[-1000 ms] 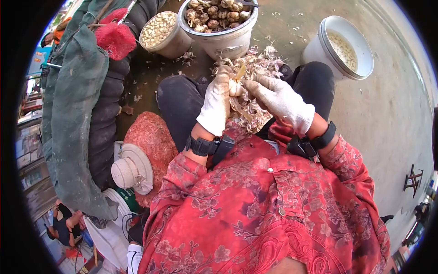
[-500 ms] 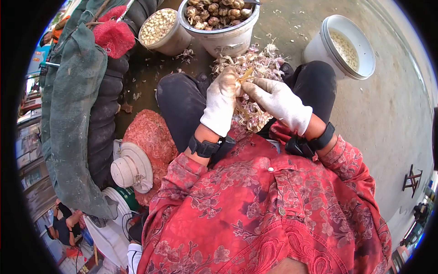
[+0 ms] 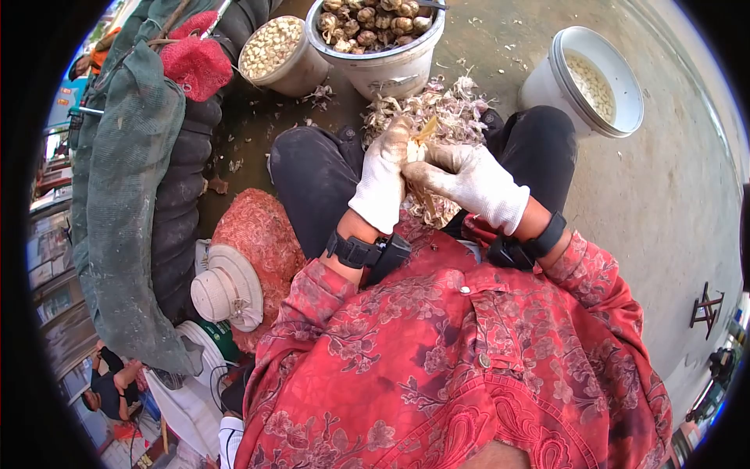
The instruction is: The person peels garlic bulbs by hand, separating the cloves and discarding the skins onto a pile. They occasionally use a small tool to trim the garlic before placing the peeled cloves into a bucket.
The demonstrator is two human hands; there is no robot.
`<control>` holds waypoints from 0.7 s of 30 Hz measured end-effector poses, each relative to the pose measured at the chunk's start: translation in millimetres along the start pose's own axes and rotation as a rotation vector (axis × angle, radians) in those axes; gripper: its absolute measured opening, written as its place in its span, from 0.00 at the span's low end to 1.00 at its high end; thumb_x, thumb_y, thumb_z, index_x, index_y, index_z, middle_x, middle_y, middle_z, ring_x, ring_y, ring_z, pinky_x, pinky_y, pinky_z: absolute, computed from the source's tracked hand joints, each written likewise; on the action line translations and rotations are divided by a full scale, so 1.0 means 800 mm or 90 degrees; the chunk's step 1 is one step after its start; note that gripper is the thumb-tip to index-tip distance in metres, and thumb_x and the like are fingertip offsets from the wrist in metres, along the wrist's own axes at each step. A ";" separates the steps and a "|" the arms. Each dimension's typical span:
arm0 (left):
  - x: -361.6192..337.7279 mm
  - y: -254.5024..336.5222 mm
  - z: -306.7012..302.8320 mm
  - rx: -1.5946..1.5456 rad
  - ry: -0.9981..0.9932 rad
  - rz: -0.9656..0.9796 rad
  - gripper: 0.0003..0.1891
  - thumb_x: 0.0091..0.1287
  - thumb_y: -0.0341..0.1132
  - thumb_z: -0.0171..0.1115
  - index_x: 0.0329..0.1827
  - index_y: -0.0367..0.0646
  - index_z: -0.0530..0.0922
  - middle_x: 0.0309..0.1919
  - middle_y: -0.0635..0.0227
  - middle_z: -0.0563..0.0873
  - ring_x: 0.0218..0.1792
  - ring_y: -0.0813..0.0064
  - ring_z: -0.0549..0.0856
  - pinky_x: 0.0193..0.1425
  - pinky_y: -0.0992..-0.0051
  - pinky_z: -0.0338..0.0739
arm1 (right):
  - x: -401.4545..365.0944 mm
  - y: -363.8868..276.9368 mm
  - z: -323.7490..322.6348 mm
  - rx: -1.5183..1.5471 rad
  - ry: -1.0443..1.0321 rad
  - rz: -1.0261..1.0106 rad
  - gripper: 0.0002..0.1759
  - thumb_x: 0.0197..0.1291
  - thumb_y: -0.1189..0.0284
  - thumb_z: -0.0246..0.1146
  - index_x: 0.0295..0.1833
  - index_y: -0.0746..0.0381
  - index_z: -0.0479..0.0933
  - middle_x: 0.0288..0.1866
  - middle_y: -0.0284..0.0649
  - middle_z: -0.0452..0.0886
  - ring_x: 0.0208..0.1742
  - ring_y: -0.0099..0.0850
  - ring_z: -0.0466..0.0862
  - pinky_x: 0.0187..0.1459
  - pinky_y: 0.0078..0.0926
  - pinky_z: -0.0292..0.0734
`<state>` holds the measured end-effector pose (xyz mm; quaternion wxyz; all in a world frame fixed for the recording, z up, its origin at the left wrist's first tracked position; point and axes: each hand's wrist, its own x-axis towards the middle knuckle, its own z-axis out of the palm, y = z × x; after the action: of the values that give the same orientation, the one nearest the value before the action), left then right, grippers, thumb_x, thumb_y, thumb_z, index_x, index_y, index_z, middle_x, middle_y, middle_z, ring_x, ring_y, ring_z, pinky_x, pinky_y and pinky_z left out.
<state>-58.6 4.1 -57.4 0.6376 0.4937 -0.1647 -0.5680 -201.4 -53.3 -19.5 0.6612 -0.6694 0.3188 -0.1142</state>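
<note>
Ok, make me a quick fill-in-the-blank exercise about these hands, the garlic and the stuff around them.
The left hand and right hand, together at some garlic, are both covered by white ____.

The hat lies nearer to the ____ hand.

The bulbs are in a bucket that stands ____ (left of, right of or between) those holding peeled cloves.

Missing words: gloves; left; between.
</note>
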 end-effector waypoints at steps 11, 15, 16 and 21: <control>0.001 0.023 -0.013 0.021 -0.055 -0.031 0.18 0.74 0.50 0.50 0.49 0.43 0.72 0.31 0.70 0.79 0.27 0.84 0.74 0.33 0.82 0.72 | -0.001 0.008 -0.012 0.089 0.025 0.125 0.21 0.64 0.57 0.63 0.51 0.64 0.81 0.36 0.34 0.84 0.39 0.19 0.78 0.43 0.22 0.75; 0.003 0.012 -0.017 0.045 -0.092 -0.029 0.17 0.74 0.50 0.49 0.47 0.44 0.72 0.29 0.78 0.72 0.28 0.88 0.69 0.34 0.86 0.67 | 0.000 0.000 -0.015 0.193 0.005 0.189 0.22 0.68 0.57 0.59 0.54 0.65 0.78 0.42 0.32 0.83 0.42 0.17 0.76 0.45 0.20 0.73; 0.004 0.011 -0.019 0.018 -0.119 -0.040 0.17 0.74 0.50 0.49 0.46 0.44 0.71 0.29 0.80 0.70 0.29 0.88 0.68 0.33 0.86 0.66 | 0.000 0.001 -0.017 0.189 -0.030 0.200 0.22 0.68 0.57 0.58 0.54 0.66 0.78 0.42 0.32 0.82 0.42 0.17 0.76 0.45 0.19 0.73; 0.006 0.006 -0.020 0.034 -0.137 -0.001 0.17 0.74 0.51 0.49 0.46 0.45 0.72 0.29 0.81 0.69 0.28 0.89 0.67 0.32 0.87 0.66 | 0.000 0.009 -0.008 0.207 0.015 0.162 0.22 0.69 0.57 0.57 0.53 0.66 0.79 0.41 0.31 0.82 0.40 0.16 0.76 0.43 0.18 0.72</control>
<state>-42.2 6.2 -62.2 0.6023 0.4468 -0.2465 -0.6138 -207.1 -58.1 -25.3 0.7657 -0.5068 0.3862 -0.0875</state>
